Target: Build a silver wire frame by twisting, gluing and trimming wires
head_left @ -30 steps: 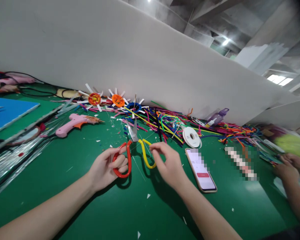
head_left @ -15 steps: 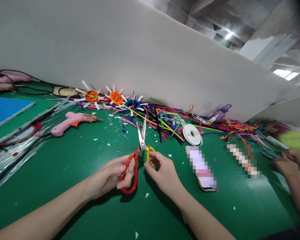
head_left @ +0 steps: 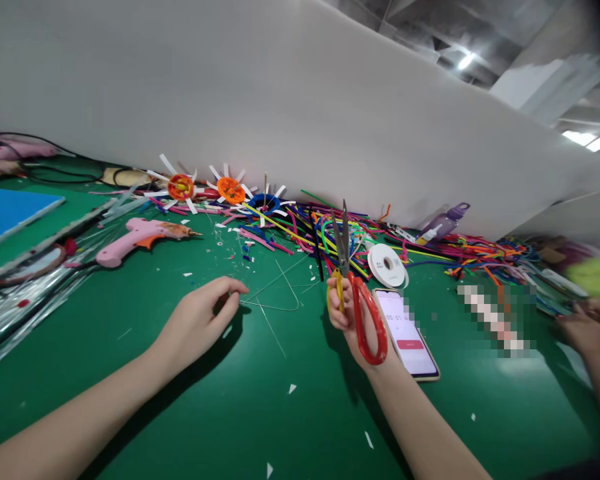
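Note:
My left hand (head_left: pixel 200 313) is over the green table at left of centre, its thumb and forefinger closed near the tips. From those fingertips a thin clear thread (head_left: pixel 273 308) runs out to the right, bent and crossing itself on the table. In my right hand (head_left: pixel 347 320) are scissors (head_left: pixel 367 320) with one red and one yellow handle. Their blades point up and away from me, slightly parted. A phone (head_left: pixel 410 340) lies just right of that hand, with a white ribbon spool (head_left: pixel 387 265) behind it.
A pink glue gun (head_left: pixel 140 239) lies to the left. Along the white partition are several spoked discs (head_left: pixel 231 191), a heap of coloured pipe cleaners (head_left: pixel 325 233) and a purple bottle (head_left: pixel 445 223). Another person's hands (head_left: pixel 587 327) are at the far right. White scraps dot the table.
The scissors have moved right and up, from between both hands into my right hand alone. My left hand has let go of the red handle and moved left, fingertips at the thread.

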A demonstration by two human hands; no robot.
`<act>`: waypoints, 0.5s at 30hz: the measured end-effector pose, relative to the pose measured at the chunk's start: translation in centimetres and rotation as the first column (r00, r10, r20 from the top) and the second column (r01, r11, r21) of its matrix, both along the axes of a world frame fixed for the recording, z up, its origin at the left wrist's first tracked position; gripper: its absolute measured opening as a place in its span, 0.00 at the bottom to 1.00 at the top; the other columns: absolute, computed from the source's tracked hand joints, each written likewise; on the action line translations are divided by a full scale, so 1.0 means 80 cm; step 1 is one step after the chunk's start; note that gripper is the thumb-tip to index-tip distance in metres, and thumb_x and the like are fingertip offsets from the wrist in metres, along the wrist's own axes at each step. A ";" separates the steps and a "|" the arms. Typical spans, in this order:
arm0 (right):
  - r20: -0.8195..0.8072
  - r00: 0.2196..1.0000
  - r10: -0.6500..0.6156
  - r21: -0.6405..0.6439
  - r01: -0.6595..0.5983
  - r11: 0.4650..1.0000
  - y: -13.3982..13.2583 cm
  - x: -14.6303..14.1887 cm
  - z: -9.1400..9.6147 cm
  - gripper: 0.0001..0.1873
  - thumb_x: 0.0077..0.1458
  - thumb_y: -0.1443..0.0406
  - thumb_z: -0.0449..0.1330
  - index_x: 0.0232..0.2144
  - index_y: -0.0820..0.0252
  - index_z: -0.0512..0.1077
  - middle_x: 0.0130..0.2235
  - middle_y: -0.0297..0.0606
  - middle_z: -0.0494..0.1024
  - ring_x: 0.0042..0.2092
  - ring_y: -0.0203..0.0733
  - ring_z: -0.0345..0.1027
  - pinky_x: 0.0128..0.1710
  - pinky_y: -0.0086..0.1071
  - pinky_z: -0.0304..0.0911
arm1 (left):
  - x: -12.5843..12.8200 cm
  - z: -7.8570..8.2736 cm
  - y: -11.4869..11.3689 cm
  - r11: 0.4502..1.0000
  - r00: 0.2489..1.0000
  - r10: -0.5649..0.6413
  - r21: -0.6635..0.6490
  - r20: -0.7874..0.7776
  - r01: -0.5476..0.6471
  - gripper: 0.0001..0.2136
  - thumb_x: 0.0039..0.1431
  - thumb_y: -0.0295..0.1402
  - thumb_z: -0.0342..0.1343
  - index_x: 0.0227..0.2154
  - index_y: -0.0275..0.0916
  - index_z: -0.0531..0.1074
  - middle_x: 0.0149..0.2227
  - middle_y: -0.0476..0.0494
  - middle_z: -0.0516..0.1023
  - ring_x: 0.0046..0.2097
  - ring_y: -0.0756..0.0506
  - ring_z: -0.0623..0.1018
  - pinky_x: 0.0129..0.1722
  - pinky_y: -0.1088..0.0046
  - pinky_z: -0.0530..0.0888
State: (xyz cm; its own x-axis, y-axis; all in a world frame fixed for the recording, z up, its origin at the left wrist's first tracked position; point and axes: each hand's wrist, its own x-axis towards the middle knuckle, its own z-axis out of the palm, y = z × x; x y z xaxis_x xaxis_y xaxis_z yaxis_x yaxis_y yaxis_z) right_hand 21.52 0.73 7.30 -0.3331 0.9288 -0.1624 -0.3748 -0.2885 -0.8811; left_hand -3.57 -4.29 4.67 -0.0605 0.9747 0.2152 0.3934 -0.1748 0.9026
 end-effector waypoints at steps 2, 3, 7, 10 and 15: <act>-0.048 0.999 0.022 -0.010 -0.022 1.000 -0.002 -0.004 0.000 0.12 0.49 0.58 0.59 0.34 0.60 0.72 0.23 0.29 0.64 0.17 0.26 0.49 0.15 0.24 0.42 | 0.001 -0.001 -0.002 0.995 0.959 -0.044 0.079 -0.278 0.068 0.08 0.56 0.32 0.52 0.38 0.42 0.72 0.36 0.45 0.75 0.37 0.44 0.71 0.38 0.70 0.64; -0.074 0.996 0.041 -0.019 -0.042 0.999 -0.004 -0.006 0.001 0.13 0.50 0.58 0.58 0.34 0.60 0.72 0.24 0.29 0.64 0.17 0.26 0.49 0.15 0.24 0.42 | 0.002 -0.002 -0.003 0.989 0.917 -0.073 0.092 -0.393 0.118 0.08 0.57 0.33 0.50 0.38 0.42 0.72 0.38 0.44 0.75 0.40 0.43 0.71 0.41 0.68 0.63; -0.169 0.981 0.100 -0.043 -0.109 0.993 -0.012 -0.014 0.005 0.14 0.48 0.56 0.60 0.34 0.60 0.72 0.25 0.29 0.61 0.18 0.26 0.47 0.17 0.25 0.43 | 0.004 -0.004 -0.005 0.977 0.758 -0.059 0.118 -0.649 0.177 0.10 0.60 0.34 0.46 0.40 0.40 0.70 0.41 0.41 0.74 0.43 0.40 0.71 0.42 0.64 0.60; -0.181 0.976 0.117 -0.016 -0.122 0.992 -0.015 -0.013 0.008 0.18 0.45 0.54 0.61 0.35 0.60 0.72 0.26 0.30 0.61 0.20 0.28 0.47 0.18 0.26 0.43 | -0.001 -0.007 -0.002 0.982 0.687 0.001 0.131 -0.727 0.137 0.11 0.61 0.37 0.46 0.40 0.39 0.69 0.40 0.40 0.74 0.42 0.40 0.71 0.40 0.65 0.60; -0.180 0.979 0.100 -0.047 -0.110 0.993 -0.015 -0.011 0.009 0.20 0.46 0.50 0.58 0.34 0.59 0.73 0.26 0.31 0.61 0.20 0.29 0.44 0.18 0.27 0.43 | -0.008 -0.014 0.001 0.988 0.589 0.021 0.108 -0.808 0.113 0.12 0.60 0.41 0.47 0.35 0.40 0.70 0.36 0.41 0.74 0.38 0.41 0.72 0.36 0.66 0.59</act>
